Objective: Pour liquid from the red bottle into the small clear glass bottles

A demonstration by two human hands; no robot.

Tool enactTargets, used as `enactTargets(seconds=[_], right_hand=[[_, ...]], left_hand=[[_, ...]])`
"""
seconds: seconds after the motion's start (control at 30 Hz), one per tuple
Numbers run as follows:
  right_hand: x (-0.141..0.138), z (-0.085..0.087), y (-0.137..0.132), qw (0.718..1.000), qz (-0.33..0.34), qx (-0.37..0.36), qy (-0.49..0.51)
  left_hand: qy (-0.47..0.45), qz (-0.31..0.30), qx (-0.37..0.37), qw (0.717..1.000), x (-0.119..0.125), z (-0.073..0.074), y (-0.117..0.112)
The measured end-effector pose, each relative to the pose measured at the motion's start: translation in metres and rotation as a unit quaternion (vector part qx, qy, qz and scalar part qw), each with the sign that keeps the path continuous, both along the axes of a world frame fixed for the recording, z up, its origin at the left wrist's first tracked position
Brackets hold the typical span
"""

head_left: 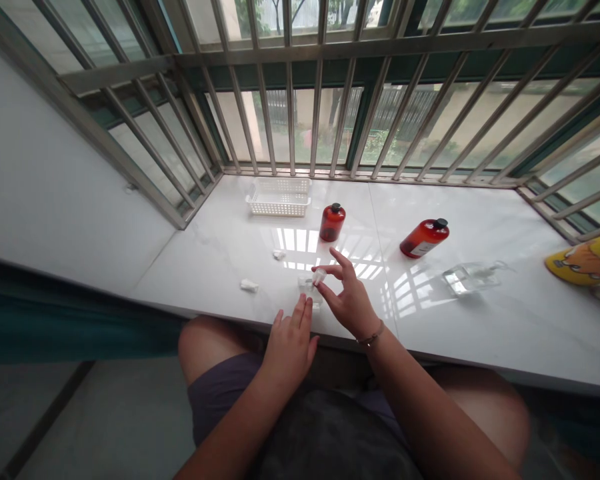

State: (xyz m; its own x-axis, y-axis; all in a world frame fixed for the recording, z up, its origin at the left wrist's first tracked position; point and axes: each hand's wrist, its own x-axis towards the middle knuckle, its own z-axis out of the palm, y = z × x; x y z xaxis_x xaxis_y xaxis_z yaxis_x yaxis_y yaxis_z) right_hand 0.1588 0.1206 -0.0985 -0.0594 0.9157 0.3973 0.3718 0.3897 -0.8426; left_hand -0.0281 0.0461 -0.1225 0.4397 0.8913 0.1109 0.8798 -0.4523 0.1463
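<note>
My right hand [347,300] pinches a small clear plastic piece [320,276], probably a cap, between thumb and forefinger. Just below it stands a small clear container [307,290] on the white marble sill [220,267]. My left hand [290,343] rests at the sill's front edge, fingers apart and holding nothing, its fingertips close to that container. Two amber bottles with black caps [333,222] [424,238] stand to the far right of my hands. A flat clear bottle [473,278] lies further right. Two scraps of white tissue [249,285] [279,254] lie left of my hands.
A white plastic basket [279,197] stands against the window's metal bars [290,113] at the back. A yellow cartoon-printed cushion [585,261] sits at the right end of the sill. A white wall [55,167] closes the left side.
</note>
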Motion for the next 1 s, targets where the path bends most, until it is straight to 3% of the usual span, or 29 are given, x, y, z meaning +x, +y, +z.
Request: enactTargets(seconds=[0.27,0.8,1.0], right_hand=[[0.006,0.014,-0.007,0.998,-0.023,0.055,-0.009],[0.004,0.015,-0.003,0.991,-0.026,0.113,-0.068],[0.005,0.011,-0.002,0.999,-0.013,0.046,-0.012]], left_hand=[[-0.002,-0.001,-0.005,1.000,0.000,0.000,0.000],[0.001,-0.002,-0.027,1.000,0.000,-0.002,0.002],[-0.004,-0.001,-0.025,1.000,0.000,-0.006,0.002]])
